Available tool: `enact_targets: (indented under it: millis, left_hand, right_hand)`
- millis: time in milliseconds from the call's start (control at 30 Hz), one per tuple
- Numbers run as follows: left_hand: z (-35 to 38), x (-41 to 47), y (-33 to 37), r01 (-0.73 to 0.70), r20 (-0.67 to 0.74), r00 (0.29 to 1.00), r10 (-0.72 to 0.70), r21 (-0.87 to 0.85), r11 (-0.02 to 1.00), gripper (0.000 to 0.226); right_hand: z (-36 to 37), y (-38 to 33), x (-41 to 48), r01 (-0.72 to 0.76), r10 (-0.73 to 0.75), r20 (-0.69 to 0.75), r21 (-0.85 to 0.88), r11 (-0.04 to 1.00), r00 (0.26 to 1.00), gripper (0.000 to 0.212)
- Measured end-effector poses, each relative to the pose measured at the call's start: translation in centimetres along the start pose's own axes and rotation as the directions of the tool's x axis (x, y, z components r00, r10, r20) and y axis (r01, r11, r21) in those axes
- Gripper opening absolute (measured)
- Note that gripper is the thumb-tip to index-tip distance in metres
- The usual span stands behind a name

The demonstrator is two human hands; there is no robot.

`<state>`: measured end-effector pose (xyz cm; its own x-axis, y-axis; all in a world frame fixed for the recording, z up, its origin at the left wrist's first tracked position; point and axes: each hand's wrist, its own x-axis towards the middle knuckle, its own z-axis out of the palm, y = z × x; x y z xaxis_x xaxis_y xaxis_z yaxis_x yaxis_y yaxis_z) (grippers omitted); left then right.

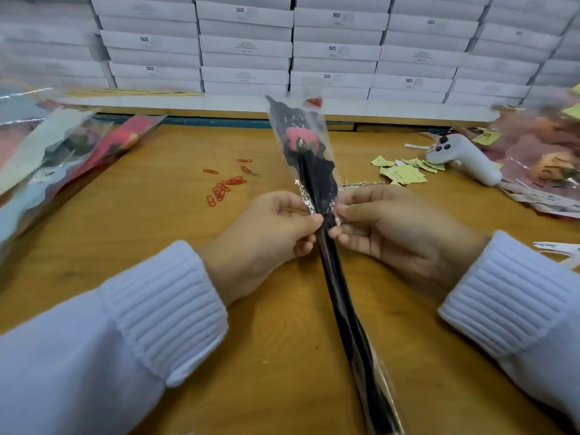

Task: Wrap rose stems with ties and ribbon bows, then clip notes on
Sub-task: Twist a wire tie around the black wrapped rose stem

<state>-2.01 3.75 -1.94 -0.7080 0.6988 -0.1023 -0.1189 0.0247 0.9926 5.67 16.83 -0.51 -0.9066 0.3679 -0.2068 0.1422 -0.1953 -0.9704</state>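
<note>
Item in work: one sleeved rose (299, 141), lying along the middle of the table (157, 221), bloom away from me and stem toward me.

Hands: my left hand (276, 233) and right hand (386, 227) sit on either side of the stem. Each pinches an end of the silver tie (306, 199) where it crosses the sleeve below the bloom. I judge the tie step to be under way, and I cannot tell whether the tie is twisted closed.

Outstanding on this rose: no ribbon bow shows on the stem and no note is clipped to the sleeve.

Supplies: red paper clips (226, 186) lie loose left of the rose. The yellow notes (401, 172) are scattered to the right, beside a white glue gun (464, 158). No ribbon bows can be picked out.

Other stock: sleeved roses are heaped in a left pile (47, 152) and a right pile (539, 152). Both are blurred. Yellow slips show in the right pile, so I judge those finished and the left ones waiting.
</note>
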Motion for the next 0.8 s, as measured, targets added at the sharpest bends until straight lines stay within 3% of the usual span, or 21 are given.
enact_targets:
  millis: [100,400,533,633,700,800]
  left_hand:
    - [-0.4,-0.1,0.1,0.019,0.039,0.999,-0.016,-0.079,0.997,0.009]
    - [-0.3,-0.6,0.2,-0.007,0.122,0.992,0.018,-0.093,0.996,0.012]
    - [-0.3,-0.5,0.1,-0.027,0.067,0.997,0.034,-0.098,0.995,0.014]
    - [0.0,-0.4,-0.1,-0.045,0.001,0.999,0.045,-0.052,0.998,0.015]
    - [0.1,-0.5,-0.2,-0.051,-0.003,0.999,0.051,-0.011,0.999,0.003]
    - [-0.1,-0.6,-0.3,-0.044,0.002,0.999,0.044,0.037,0.998,0.018]
  right_hand:
    - [-0.1,0.0,-0.2,-0.008,0.008,-0.001,-0.057,0.998,1.0,0.009]
    - [0.1,0.1,-0.7,0.01,-0.014,-0.014,-0.247,0.969,1.0,0.013]
    - [0.2,-0.1,-0.9,0.028,-0.025,0.023,-0.138,0.99,0.999,0.012]
    - [0.2,-0.3,-1.3,0.078,-0.073,0.034,-0.2,0.977,0.997,0.01]
    - [0.4,-0.2,-1.4,0.099,-0.103,-0.003,-0.247,0.964,0.995,0.008]
    - [0.6,-0.1,-1.4,0.113,-0.133,-0.049,-0.286,0.951,0.99,0.009]
